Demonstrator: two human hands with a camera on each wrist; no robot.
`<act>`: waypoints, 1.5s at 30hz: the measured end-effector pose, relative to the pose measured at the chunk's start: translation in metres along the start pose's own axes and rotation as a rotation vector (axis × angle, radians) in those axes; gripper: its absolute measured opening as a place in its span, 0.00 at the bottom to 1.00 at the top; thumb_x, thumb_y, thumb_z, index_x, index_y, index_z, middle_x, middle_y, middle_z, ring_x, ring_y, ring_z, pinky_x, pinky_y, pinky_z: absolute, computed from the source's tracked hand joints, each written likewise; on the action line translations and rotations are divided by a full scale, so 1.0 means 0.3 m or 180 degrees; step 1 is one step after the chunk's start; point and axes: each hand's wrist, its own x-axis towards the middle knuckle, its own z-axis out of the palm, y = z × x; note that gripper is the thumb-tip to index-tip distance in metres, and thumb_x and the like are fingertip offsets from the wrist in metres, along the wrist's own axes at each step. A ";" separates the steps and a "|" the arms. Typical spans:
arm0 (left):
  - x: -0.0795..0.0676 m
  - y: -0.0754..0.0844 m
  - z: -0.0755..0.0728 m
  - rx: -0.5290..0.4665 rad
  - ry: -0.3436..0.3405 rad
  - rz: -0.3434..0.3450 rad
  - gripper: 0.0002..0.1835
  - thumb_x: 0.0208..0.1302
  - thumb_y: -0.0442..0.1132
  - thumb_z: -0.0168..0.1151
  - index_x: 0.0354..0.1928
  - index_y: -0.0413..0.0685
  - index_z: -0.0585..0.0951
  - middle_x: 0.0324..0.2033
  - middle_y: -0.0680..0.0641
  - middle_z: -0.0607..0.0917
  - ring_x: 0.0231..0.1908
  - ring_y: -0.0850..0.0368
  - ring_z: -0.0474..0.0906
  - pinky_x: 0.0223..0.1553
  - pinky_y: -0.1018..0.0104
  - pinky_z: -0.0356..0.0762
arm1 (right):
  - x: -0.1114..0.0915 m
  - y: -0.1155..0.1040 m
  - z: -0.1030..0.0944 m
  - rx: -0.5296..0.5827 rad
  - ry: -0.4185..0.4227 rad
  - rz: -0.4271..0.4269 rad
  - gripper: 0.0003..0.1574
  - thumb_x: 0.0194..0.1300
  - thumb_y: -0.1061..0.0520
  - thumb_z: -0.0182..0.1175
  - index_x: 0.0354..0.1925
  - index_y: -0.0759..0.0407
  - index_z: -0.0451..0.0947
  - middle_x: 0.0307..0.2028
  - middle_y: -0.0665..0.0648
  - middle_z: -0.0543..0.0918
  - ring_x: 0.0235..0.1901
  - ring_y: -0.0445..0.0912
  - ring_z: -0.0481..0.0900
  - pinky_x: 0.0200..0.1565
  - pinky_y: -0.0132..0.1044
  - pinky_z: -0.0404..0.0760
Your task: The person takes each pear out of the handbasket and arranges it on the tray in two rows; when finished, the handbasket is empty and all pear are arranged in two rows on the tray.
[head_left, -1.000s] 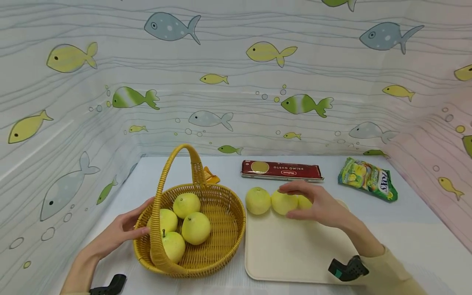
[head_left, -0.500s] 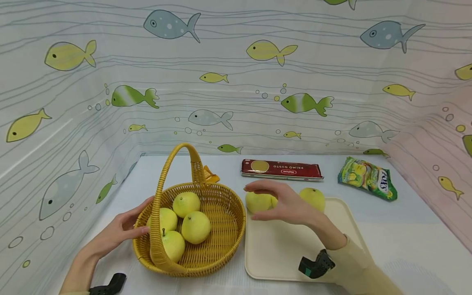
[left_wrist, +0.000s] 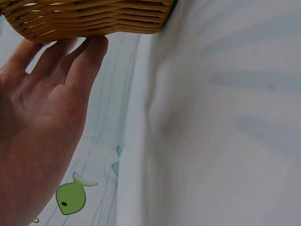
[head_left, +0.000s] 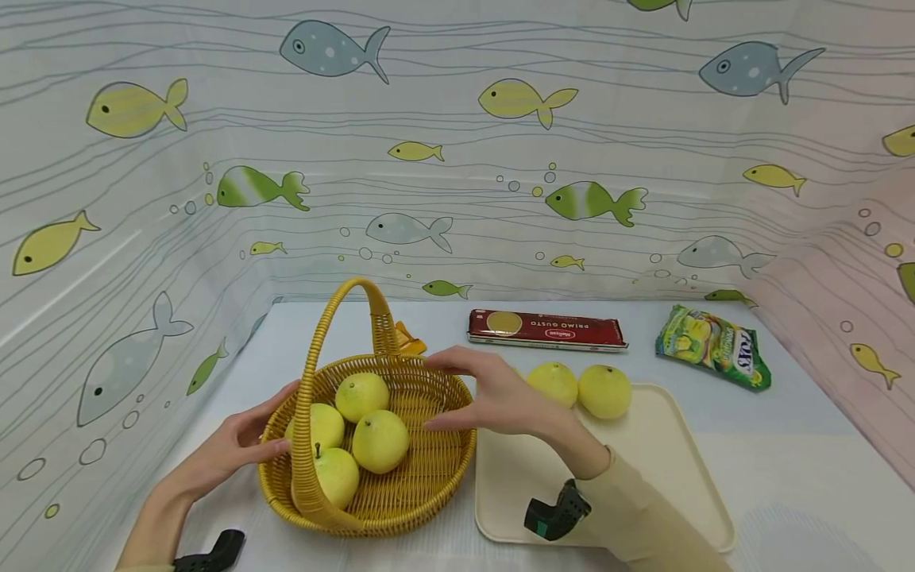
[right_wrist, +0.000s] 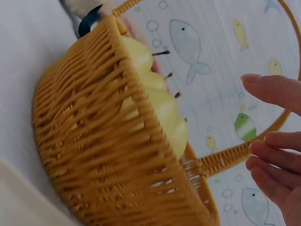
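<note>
A yellow wicker basket with a tall handle holds several round yellow pears on its left side; stems show in the right wrist view. My left hand rests against the basket's outer left wall, and in the left wrist view its extended fingers touch the weave. Over the basket's right rim hovers my right hand, thumb and fingers spread apart with nothing between them. Two pears show on the cream tray; another beside them is mostly hidden behind my right hand.
Behind the tray lies a long red packet. A green Fox's candy bag is at the back right. A small orange item sits partly hidden behind the basket. Fish-patterned walls enclose the white table.
My right hand has moved left, from over the pears on the tray to the basket's right rim, uncovering two pears. The left hand and the basket have stayed in place.
</note>
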 end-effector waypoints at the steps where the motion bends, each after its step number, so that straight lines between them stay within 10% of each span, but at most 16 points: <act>1: -0.001 0.000 -0.001 0.0000 0.0001 0.0004 0.40 0.71 0.30 0.57 0.79 0.58 0.54 0.78 0.58 0.54 0.69 0.83 0.54 0.61 0.85 0.61 | 0.008 -0.006 0.007 -0.0006 -0.0010 -0.0001 0.41 0.53 0.50 0.77 0.64 0.54 0.75 0.59 0.47 0.80 0.62 0.48 0.76 0.66 0.37 0.73; 45: 0.000 0.013 0.003 0.0065 -0.0010 0.0000 0.40 0.71 0.30 0.57 0.80 0.56 0.53 0.78 0.59 0.54 0.68 0.84 0.54 0.61 0.85 0.60 | 0.074 0.007 0.251 -0.0275 -0.0144 0.0215 0.45 0.53 0.46 0.78 0.65 0.57 0.73 0.62 0.52 0.78 0.63 0.41 0.74 0.66 0.31 0.69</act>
